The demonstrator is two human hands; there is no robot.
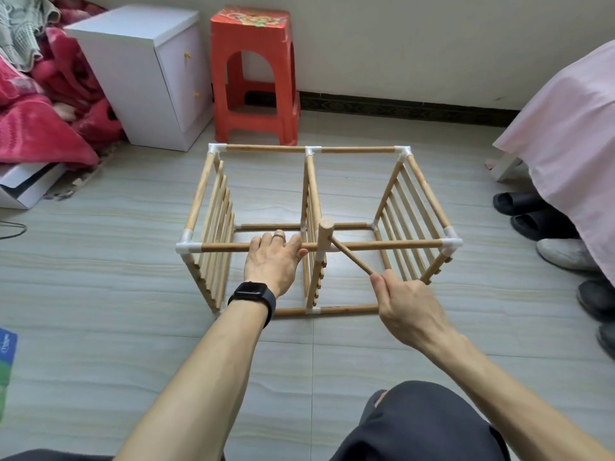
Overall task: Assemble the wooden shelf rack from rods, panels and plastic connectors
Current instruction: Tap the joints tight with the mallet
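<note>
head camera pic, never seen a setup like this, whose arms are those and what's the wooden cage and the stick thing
It is one picture from a camera worn on a person's head, looking down, so the arms are the wearer's own; no machine. On the tiled floor stands a part-built shelf rack: wooden rods joined by white plastic connectors, with three slatted panels. The left hand, wearing the watch, holds the front top rod. The right hand grips the handle of a small wooden mallet, whose head is at that rod's middle joint. A red stool and a white cabinet stand behind.
</note>
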